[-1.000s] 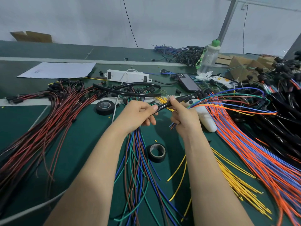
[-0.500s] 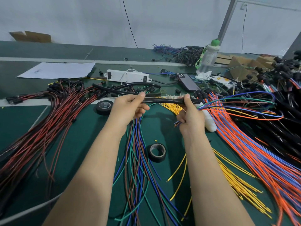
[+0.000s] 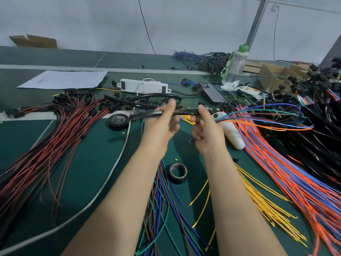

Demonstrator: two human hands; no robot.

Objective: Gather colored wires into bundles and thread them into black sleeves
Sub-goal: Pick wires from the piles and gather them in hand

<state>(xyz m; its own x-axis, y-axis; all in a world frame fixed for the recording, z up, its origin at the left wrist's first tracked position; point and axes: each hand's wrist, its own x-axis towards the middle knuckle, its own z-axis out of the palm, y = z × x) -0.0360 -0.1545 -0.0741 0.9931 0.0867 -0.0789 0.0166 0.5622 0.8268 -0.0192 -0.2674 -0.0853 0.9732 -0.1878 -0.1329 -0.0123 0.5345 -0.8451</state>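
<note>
I hold a black sleeve (image 3: 186,113) level above the green table, between both hands. My left hand (image 3: 162,124) pinches it with the thumb raised, and its blurred left end sticks out past the hand. My right hand (image 3: 206,130) grips the sleeve's right end together with a bundle of colored wires (image 3: 262,118). These blue, green and orange wires arc off to the right, and short wire ends poke out below the right palm. More loose black sleeves (image 3: 144,99) lie just beyond my hands.
Red wires (image 3: 55,135) spread over the left, orange and blue wires (image 3: 295,182) over the right, yellow wires (image 3: 267,204) near front right. Mixed wires (image 3: 162,200) lie under my arms. Two tape rolls (image 3: 118,120) (image 3: 178,172), a phone (image 3: 212,93), a white box (image 3: 144,86) and a bottle (image 3: 236,65) stand around.
Both hands have risen and drawn apart. My left hand has moved left along the sleeve, which went from tilted to level. The wire loop at the right has spread wider.
</note>
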